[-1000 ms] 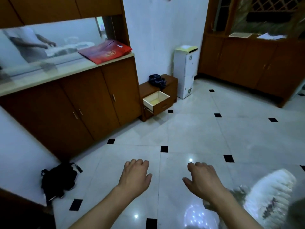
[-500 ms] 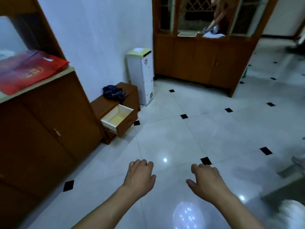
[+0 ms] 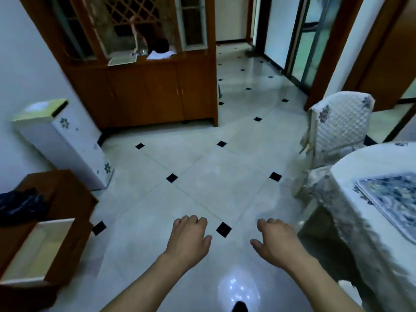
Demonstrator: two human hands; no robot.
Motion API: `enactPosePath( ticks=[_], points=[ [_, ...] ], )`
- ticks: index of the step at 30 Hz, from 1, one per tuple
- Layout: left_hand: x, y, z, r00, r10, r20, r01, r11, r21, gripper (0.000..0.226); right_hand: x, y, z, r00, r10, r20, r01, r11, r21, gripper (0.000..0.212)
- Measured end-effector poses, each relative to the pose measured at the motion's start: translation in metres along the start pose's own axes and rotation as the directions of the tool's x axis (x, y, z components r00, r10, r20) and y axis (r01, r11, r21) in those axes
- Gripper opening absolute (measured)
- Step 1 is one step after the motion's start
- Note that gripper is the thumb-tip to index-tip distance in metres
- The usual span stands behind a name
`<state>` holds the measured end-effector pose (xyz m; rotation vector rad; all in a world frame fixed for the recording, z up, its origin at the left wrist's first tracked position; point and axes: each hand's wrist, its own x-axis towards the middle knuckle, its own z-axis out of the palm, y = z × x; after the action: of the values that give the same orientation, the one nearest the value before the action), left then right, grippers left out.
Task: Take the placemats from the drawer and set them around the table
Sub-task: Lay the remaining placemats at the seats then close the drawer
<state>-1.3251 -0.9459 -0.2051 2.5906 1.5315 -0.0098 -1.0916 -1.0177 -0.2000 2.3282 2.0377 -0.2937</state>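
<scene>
The wooden drawer (image 3: 33,251) stands pulled out at the lower left, its pale inside showing nothing in it. A blue-and-white patterned placemat (image 3: 391,199) lies on the table (image 3: 351,176) with a white cloth at the right edge. My left hand (image 3: 188,239) and my right hand (image 3: 275,240) hover over the tiled floor in the lower middle, both empty, fingers loosely curled and apart. The left hand is to the right of the drawer; the right hand is left of the table.
A dark cloth (image 3: 18,206) lies on the low cabinet above the drawer. A white floral bin (image 3: 65,140) stands by the left wall. A wooden sideboard (image 3: 146,91) is at the back, a person behind its glass. A covered chair (image 3: 337,127) sits by the table.
The view has swung right: the long left cabinet is gone, the drawer moved to the lower left corner, and the table with a placemat came into view. Both hands stayed empty.
</scene>
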Motion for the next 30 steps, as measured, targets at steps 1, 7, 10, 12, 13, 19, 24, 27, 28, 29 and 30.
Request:
enactPosePath(
  ticks=[1, 7, 10, 12, 13, 19, 24, 27, 28, 29, 30],
  points=[
    [0.023, 0.005, -0.002, 1.0, 0.01, 0.0, -0.01, 1.0, -0.004, 0.034, 0.019, 0.01, -0.004, 1.0, 0.009, -0.005, -0.009, 1.0, 0.009, 0.042],
    [0.157, 0.041, -0.019, 0.99, 0.137, 0.043, -0.139, 0.989, 0.042, 0.034, 0.104, 0.078, -0.032, 0.993, 0.113, -0.022, -0.112, 0.993, 0.047, 0.043],
    [0.222, 0.066, -0.016, 0.962, 0.261, 0.077, -0.264, 0.963, 0.042, 0.035, 0.127, 0.116, -0.043, 0.975, 0.221, -0.018, -0.22, 0.973, 0.075, 0.042],
    [0.271, 0.089, -0.01, 0.929, 0.356, 0.1, -0.362, 0.931, 0.043, 0.036, 0.141, 0.147, -0.044, 0.947, 0.322, 0.001, -0.32, 0.942, 0.098, 0.041],
    [0.296, 0.102, -0.007, 0.906, 0.408, 0.111, -0.415, 0.909, 0.043, 0.036, 0.147, 0.163, -0.046, 0.926, 0.377, 0.014, -0.376, 0.92, 0.109, 0.04],
    [0.419, 0.194, -0.004, 0.686, 0.708, 0.167, -0.721, 0.692, 0.028, 0.031, 0.166, 0.236, -0.057, 0.719, 0.692, 0.071, -0.692, 0.704, 0.159, 0.039],
    [0.484, 0.286, 0.001, 0.453, 0.872, 0.187, -0.889, 0.457, 0.023, 0.03, 0.149, 0.269, -0.059, 0.48, 0.871, 0.105, -0.868, 0.454, 0.201, 0.041],
    [0.496, 0.346, 0.01, 0.326, 0.924, 0.199, -0.941, 0.337, -0.023, 0.03, 0.125, 0.29, -0.051, 0.338, 0.928, 0.157, -0.93, 0.302, 0.211, 0.042],
    [0.499, 0.366, 0.016, 0.288, 0.937, 0.199, -0.953, 0.301, -0.035, 0.03, 0.118, 0.3, -0.048, 0.298, 0.938, 0.179, -0.943, 0.261, 0.206, 0.041],
    [0.5, 0.383, 0.021, 0.261, 0.945, 0.197, -0.961, 0.274, -0.042, 0.03, 0.111, 0.309, -0.046, 0.265, 0.944, 0.199, -0.953, 0.225, 0.2, 0.04],
    [0.502, 0.404, 0.027, 0.239, 0.95, 0.2, -0.966, 0.253, -0.047, 0.03, 0.103, 0.324, -0.041, 0.229, 0.95, 0.214, -0.961, 0.186, 0.203, 0.04]
  ],
)
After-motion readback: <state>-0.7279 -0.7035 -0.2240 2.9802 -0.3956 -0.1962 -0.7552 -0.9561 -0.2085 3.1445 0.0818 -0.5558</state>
